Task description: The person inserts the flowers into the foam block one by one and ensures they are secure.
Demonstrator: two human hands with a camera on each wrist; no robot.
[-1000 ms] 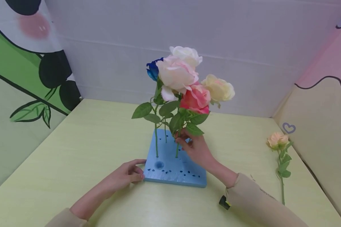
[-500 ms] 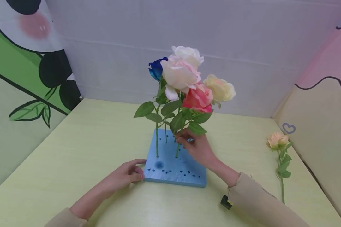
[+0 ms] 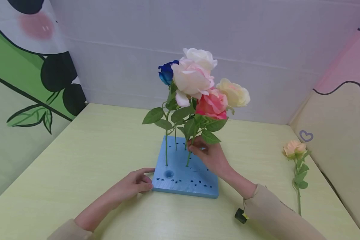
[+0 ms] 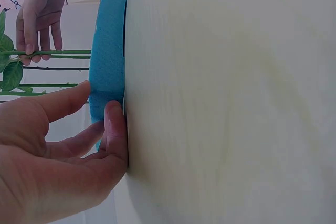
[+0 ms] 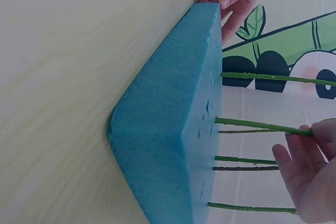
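Note:
A blue foam block lies on the pale yellow table with several artificial roses standing in its holes. My right hand pinches the green stem of the pink rose, just below its leaves and above the block. That stem's foot sits in the block. My left hand holds the block's front left corner, thumb on the top face and a finger against the side. A blue rose, a pale pink rose, a white rose and a cream rose stand around it.
A loose peach rose lies on the table at the right, near the side wall. Printed panels close in the table at the left, back and right. A small black object shows under my right sleeve.
My right hand has crept slightly up and right along the pink rose's stem, and the flower heads lean a little more to the right. The left hand has stayed at the block's corner.

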